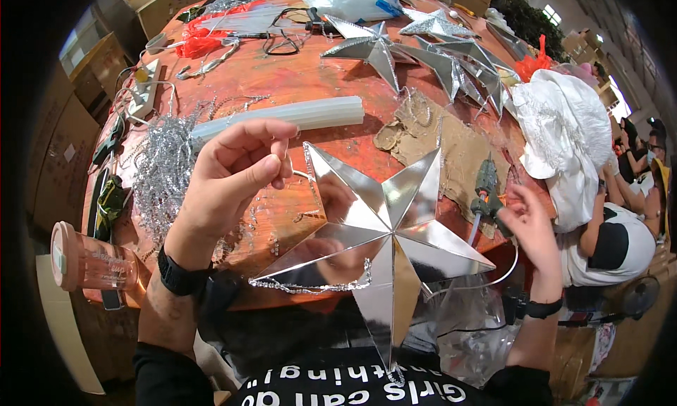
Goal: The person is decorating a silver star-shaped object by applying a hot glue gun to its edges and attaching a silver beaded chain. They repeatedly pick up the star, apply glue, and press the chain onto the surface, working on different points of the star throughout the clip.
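A large mirror-silver star point(392, 231) leans in front of me at the table's near edge, its lowest point by my shirt. Silver beaded trim point(317, 287) runs along its lower left arm, with more at the upper tips. Beside the upper left arm, my left hand point(236, 170) is closed in a pinch, with a thin, pale strand point(287, 149) at its fingertips. To the right, my right hand point(529, 226) is at the handle of a glue gun point(486, 180), fingers loosely curled and apart. The gun lies on a brown cardboard piece point(416, 131), a glue stick protruding from its back.
Tangled silver trim point(166, 177) and a bundle of translucent glue sticks point(282, 117) lie left and beyond. More silver stars point(367, 46) are at the back. A pink cup point(88, 258), a power strip point(144, 89), white fabric point(560, 138) and other people point(620, 237) surround the table.
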Demonstrator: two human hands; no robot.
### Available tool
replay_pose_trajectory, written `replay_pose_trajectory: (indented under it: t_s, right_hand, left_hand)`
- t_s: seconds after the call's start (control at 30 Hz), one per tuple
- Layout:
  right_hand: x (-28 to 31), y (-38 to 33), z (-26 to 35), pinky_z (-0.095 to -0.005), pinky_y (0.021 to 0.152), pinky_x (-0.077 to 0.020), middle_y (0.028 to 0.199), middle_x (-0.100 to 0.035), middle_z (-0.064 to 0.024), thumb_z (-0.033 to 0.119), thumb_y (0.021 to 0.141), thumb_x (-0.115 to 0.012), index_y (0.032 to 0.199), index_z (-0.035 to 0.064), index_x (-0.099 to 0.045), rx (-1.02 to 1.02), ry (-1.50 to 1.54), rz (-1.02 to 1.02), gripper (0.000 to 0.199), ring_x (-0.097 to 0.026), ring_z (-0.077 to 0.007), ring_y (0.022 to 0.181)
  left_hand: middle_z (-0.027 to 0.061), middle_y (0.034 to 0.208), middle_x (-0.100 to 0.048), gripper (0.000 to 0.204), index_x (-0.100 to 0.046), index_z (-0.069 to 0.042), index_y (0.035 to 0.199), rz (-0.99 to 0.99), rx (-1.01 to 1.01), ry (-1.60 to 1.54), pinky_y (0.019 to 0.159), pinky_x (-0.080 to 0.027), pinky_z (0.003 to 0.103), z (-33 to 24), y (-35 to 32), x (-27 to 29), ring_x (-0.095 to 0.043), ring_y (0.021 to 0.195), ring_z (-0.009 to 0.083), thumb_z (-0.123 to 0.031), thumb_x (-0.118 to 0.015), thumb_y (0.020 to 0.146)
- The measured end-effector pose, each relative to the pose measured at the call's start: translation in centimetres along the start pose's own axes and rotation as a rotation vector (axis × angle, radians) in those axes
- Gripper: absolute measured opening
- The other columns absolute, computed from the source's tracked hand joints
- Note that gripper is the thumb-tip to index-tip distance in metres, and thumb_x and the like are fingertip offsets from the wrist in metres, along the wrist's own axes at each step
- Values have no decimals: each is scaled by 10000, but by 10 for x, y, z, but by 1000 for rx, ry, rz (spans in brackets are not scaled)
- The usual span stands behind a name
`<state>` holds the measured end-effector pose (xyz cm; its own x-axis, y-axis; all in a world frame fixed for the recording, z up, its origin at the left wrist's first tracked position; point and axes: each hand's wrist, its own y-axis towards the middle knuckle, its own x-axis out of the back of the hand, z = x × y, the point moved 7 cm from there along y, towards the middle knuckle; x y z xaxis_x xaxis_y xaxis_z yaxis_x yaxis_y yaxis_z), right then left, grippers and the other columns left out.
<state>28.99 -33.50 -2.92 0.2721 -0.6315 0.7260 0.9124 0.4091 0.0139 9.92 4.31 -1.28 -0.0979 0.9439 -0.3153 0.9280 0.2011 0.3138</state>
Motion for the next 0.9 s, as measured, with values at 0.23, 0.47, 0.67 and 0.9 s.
replay_pose_trajectory:
  t_s: [0.23,0.47,0.67,0.9]
  right_hand:
    - [-12,3,15,-397,965,-381,1109,-567,-167,154,716,-699,1113,-10,-549,409,-505,56,455,-465,-340,1130]
    - [48,-32,33,-358,886,-436,1052,-582,-182,17,714,-593,1132,-12,-530,408,-547,-391,424,-568,-334,943]
    - [44,-56,75,-316,988,-356,1259,-517,-135,258,836,-642,1392,-51,-260,413,235,-212,742,-501,-203,1145]
    - [4,-65,131,-355,775,-517,919,-666,-154,445,844,-619,958,-45,-618,509,255,45,503,-660,-248,846]
  left_hand:
    - [28,774,-551,275,-560,53,1138,-30,76,23,607,-454,226,6,-5,-2,-537,674,107,-150,-511,960]
    - [39,918,-493,451,-445,-58,1184,-19,-128,326,663,-421,251,-22,-9,-21,-493,781,118,-114,-692,811]
    - [106,1149,-456,867,-396,-66,1306,247,-3,1177,865,-442,360,-29,-41,-76,-518,1015,238,-295,-870,617]
    - [74,1035,-590,478,-524,-20,1162,23,435,731,727,-526,232,-8,-54,-61,-663,889,165,58,-717,732]
